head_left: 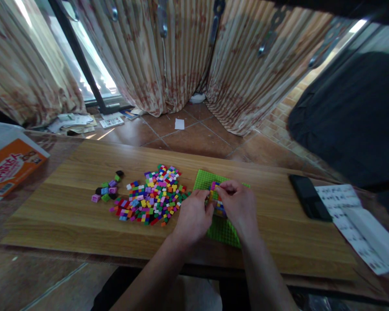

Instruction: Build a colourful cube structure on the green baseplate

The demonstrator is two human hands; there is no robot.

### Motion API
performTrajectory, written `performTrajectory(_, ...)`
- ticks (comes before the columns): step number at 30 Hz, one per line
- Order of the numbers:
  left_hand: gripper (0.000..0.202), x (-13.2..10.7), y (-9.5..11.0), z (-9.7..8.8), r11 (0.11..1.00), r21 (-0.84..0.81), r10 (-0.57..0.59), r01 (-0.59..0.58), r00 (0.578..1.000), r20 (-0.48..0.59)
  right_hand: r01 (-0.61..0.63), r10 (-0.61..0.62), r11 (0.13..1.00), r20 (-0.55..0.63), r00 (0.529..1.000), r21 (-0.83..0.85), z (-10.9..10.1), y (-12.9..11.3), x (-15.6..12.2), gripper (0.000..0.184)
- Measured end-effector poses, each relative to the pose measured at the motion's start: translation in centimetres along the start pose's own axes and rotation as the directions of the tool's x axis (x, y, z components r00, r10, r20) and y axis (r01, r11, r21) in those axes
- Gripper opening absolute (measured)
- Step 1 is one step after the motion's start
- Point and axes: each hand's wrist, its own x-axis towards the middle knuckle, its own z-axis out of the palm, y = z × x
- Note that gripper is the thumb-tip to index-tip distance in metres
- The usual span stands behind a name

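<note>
A green studded baseplate (221,231) lies on the wooden board, partly covered by my hands. On it stands a small structure of colourful toy bricks (219,208), with yellow, blue and pink pieces showing. My left hand (194,216) is closed at the structure's left side, thumb and fingers against the bricks near a yellow piece. From the right, my right hand (239,205) pinches at the top of the structure, beside a pink brick (214,185). The exact piece under its fingertips is hidden. Left of the baseplate spreads a pile of loose toy bricks (155,194) in many colours.
Several larger bricks (112,190) lie left of the pile. A black phone (307,196) rests on the board's right side, beside printed paper sheets (346,211). An orange and white bag (14,162) stands at the far left. Curtains (181,60) hang beyond the board (84,224).
</note>
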Motion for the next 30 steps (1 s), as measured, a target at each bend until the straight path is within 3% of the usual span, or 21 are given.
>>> performTrajectory(9,0.014,-0.1,0.3,0.0,1.000,0.020,-0.004,0.004,1.000,0.002,-0.011,0.011,1.000,0.065,0.998,0.010,0.0,0.0,0.4,0.013)
performTrajectory(13,0.015,-0.1,0.2,0.2,1.000,0.012,-0.008,0.008,1.000,-0.014,-0.062,0.053,0.970,0.044,0.998,0.237,-0.2,0.4,0.3,0.015)
performTrajectory(17,0.018,-0.3,0.2,0.7,1.000,-0.014,-0.007,0.007,1.000,-0.008,-0.145,0.243,0.824,-0.110,0.964,0.547,-1.0,0.9,0.6,0.022)
performTrajectory(20,0.019,-0.4,0.3,0.8,1.000,-0.024,-0.010,0.010,1.000,0.014,-0.120,0.276,0.783,-0.169,0.946,0.610,-1.5,0.7,0.6,0.024)
performTrajectory(24,0.022,-0.1,-0.1,-0.8,0.997,-0.070,-0.034,0.034,0.999,-0.006,-0.094,0.209,0.795,-0.126,0.970,0.599,-0.9,-0.6,-0.7,0.021)
performTrajectory(27,0.025,0.5,-1.6,-3.4,0.989,-0.126,-0.095,0.075,0.981,-0.169,-0.020,0.057,0.858,-0.055,0.997,0.513,0.3,-1.7,-2.4,0.018)
performTrajectory(30,0.023,0.8,-3.9,-6.1,0.963,-0.241,-0.209,0.123,0.904,-0.374,0.109,-0.142,0.921,0.063,0.988,0.373,1.5,-2.3,-3.9,0.017)
